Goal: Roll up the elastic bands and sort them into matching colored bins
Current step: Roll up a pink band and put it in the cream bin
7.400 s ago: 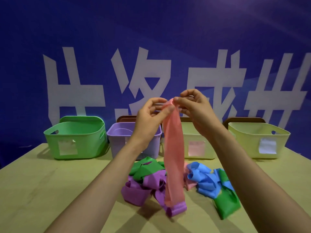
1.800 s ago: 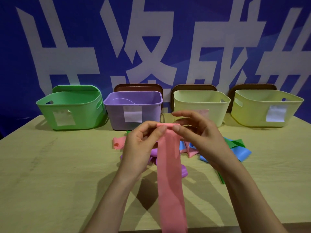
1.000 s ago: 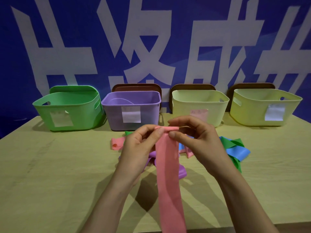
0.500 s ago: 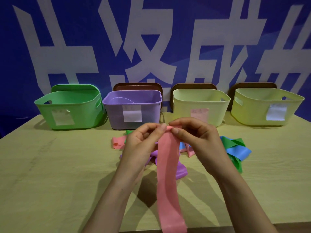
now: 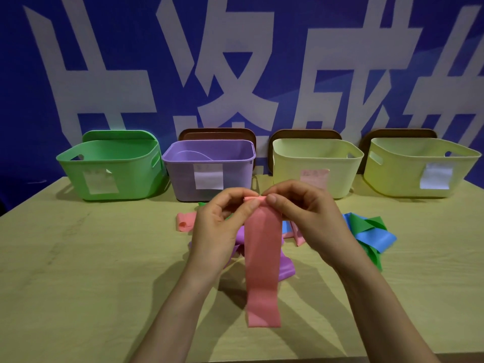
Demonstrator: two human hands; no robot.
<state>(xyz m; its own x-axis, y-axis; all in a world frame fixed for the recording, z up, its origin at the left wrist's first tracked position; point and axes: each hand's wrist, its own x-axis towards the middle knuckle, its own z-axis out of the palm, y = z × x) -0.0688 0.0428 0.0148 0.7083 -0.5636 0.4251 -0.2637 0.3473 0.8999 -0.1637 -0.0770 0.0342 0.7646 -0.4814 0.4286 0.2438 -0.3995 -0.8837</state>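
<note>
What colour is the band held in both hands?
The held band is pink, seen best in the head view.

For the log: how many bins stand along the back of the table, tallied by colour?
Green bin: 1
Purple bin: 1
Pale yellow bins: 2
Total: 4

Bare tabletop [image 5: 78,258] either side of the band pile [image 5: 377,238]; 4 open-topped bins [image 5: 180,179] abreast along the far edge.
</note>
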